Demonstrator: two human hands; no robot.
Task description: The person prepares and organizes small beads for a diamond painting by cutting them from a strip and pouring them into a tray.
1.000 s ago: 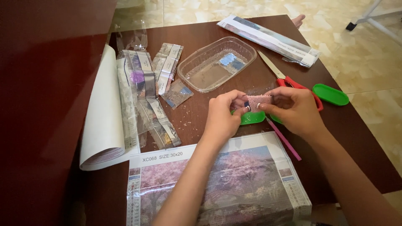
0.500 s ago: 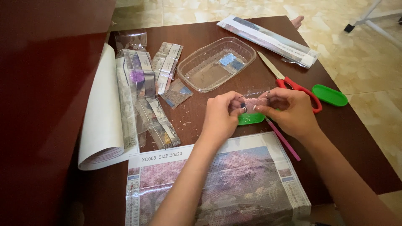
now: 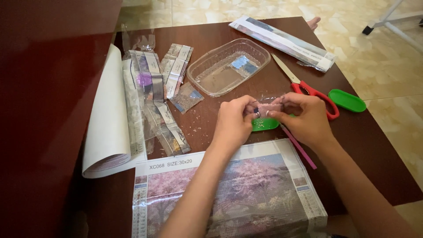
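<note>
I had both hands up over the middle of the table [image 3: 352, 145], working one small clear packet of pink beads [image 3: 267, 107] between them: my left hand [image 3: 232, 125] pinched its left end with thumb and fingers closed on it, and my right hand [image 3: 305, 118] pinched the right end the same way, each grip clamped on the packet, which hung just above the green bead tray [image 3: 264, 125]. By my reading the job was early. The tray showed only a light scatter of pale specks, the packet looked full and I could not tell whether it was torn open yet. The printed canvas [image 3: 246, 185] near me was still under its film, the pink pen [image 3: 299, 149] lay unused beside the tray, the red-handled scissors [image 3: 308, 88] rested behind my right hand, and most other bead packets [image 3: 158, 97] sat unopened at the left by the rolled white sheet [image 3: 110, 119]. The clear plastic tub [image 3: 229, 66] held a couple of blue packets. Against the frame a second back, my hands had drawn slightly closer together and the packet had crumpled narrower, with less of it showing between my fingers; everything on the table lay as it had.
</note>
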